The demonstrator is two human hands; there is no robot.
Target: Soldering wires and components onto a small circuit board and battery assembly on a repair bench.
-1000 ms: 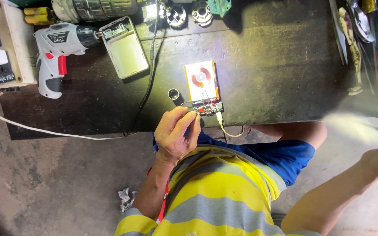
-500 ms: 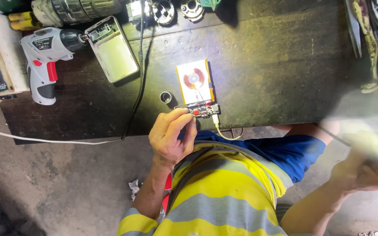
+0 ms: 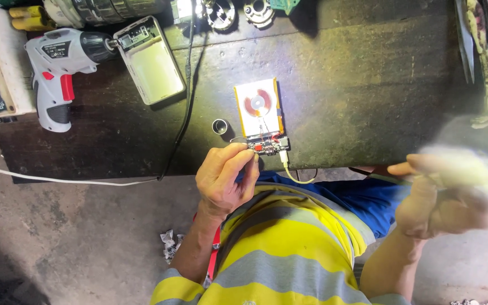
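The left hand (image 3: 224, 178) is pinching its fingertips against the small circuit board (image 3: 268, 146), which is lying at the table's (image 3: 368, 90) near edge below a white coil pad (image 3: 258, 107). The right hand (image 3: 444, 195) is blurring off the table, its grip impossible to tell.

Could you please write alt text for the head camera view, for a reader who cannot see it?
Seen from above, a person's left hand touches a small circuit board at the near edge of a dark workbench, joined to a white pad with a copper coil. The right hand is blurred, off the bench. A cordless screwdriver and an open white case lie further back.
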